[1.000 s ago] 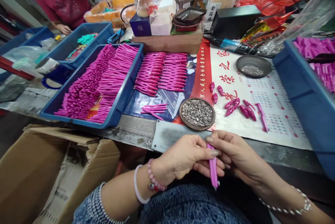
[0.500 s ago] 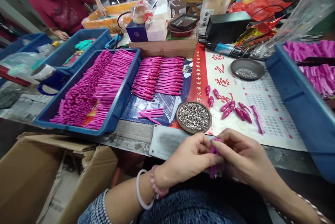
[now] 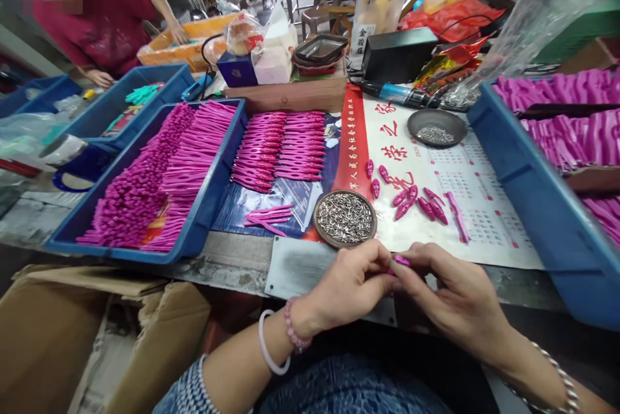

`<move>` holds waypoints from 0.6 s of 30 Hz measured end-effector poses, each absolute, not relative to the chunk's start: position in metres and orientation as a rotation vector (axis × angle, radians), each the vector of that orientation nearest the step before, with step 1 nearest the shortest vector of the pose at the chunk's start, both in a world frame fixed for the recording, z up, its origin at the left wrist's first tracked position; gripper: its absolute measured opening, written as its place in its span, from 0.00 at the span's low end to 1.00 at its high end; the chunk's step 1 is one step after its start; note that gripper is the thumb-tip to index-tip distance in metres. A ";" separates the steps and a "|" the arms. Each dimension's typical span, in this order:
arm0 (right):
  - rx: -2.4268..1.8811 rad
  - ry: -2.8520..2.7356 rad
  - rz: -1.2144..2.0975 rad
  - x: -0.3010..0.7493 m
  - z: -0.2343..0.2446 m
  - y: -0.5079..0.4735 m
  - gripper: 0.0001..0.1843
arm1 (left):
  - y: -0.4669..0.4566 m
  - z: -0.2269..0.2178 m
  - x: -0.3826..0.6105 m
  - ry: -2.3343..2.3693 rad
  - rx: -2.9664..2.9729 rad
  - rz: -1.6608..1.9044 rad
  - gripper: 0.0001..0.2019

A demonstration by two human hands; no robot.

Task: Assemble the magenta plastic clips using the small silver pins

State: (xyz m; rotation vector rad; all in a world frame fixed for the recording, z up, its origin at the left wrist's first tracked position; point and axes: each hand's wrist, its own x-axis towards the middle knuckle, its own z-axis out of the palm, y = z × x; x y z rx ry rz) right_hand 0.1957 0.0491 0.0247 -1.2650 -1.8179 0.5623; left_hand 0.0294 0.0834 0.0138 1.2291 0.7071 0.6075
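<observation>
Piece [image 3: 402,261], pink and mostly hidden, is being clamped by the left hand [image 3: 346,281] and the right hand [image 3: 453,294], near the brown bowl [image 3: 316,223]. Perhaps they are adjusting it; the next move is probably calling for steady pressure.

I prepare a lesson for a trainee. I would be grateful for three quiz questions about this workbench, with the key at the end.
1. Short answer: what colour is the small piece held between the left hand and the right hand?
2. True or false: the bowl of metal pieces stands inside a blue tray.
3. Choose which is nearest to the hands: A, the black dish; B, the bowl; C, the blue mug.

Key: 1, pink; 2, false; 3, B.
</observation>
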 end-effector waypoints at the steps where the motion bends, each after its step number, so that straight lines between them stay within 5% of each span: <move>1: -1.263 -1.816 0.556 0.195 0.025 0.049 0.05 | 0.083 0.014 0.029 0.717 1.243 0.599 0.06; 18: -1.273 -1.738 0.691 0.194 0.020 0.052 0.05 | 0.083 0.009 0.031 0.738 1.202 0.632 0.08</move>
